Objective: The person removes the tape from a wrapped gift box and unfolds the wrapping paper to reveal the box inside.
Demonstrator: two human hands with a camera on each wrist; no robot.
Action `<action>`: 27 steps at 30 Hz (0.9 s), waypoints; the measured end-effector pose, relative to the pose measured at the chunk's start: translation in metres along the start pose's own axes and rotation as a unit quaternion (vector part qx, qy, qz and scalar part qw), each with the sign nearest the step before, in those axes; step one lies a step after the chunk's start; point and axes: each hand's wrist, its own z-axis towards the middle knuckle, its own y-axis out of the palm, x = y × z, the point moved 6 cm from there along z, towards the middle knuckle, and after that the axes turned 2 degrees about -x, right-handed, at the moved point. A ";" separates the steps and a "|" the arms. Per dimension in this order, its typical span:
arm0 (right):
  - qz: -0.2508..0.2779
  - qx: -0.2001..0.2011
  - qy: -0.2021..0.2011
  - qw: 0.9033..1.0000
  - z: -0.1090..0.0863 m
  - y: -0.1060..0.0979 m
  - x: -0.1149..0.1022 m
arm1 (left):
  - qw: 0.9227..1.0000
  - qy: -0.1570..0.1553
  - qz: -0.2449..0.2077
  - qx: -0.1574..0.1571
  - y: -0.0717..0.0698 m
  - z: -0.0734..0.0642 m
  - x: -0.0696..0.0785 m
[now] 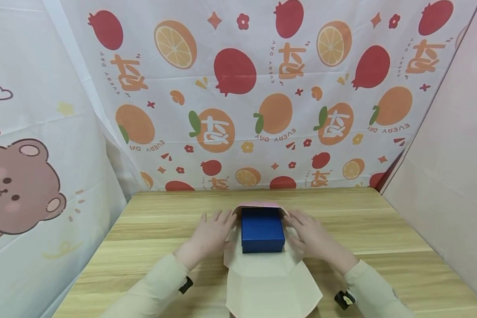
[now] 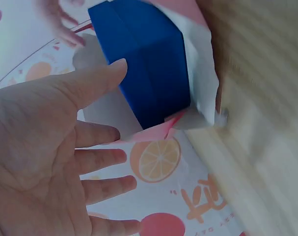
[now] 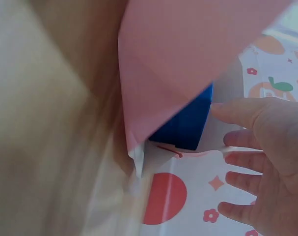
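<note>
A blue box (image 1: 262, 229) sits on a creased paper sheet (image 1: 268, 291), pale inside and pink outside. The sheet's far end stands up behind the box, and its near part lies flat toward me. My left hand (image 1: 208, 234) is at the left of the upright part, thumb over the box side and fingers spread, as the left wrist view shows. At the opposite edge is my right hand (image 1: 312, 234), its thumb tip near the blue box (image 3: 185, 123) and fingers extended. Pink paper (image 3: 163, 64) hides part of the box in the right wrist view.
Everything stands on a wood-grain table (image 1: 151, 229). A fruit-print cloth (image 1: 238, 132) hangs behind its far edge. White cloths flank both sides, the left one with a printed bear (image 1: 20, 185). Dark bands (image 1: 185, 285) show at the wrists.
</note>
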 end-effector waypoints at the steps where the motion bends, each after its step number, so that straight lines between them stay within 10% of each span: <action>1: -0.011 -0.004 0.004 1.000 0.003 -0.001 0.001 | 1.000 -0.001 0.009 0.002 -0.002 0.003 -0.002; 12: -0.123 0.012 -0.003 0.992 0.041 -0.003 0.022 | 0.994 -0.022 0.102 0.025 -0.007 0.044 -0.029; 27: -0.200 -0.051 0.021 0.978 0.073 0.035 0.048 | 0.990 -0.048 0.131 -0.018 0.024 0.088 -0.044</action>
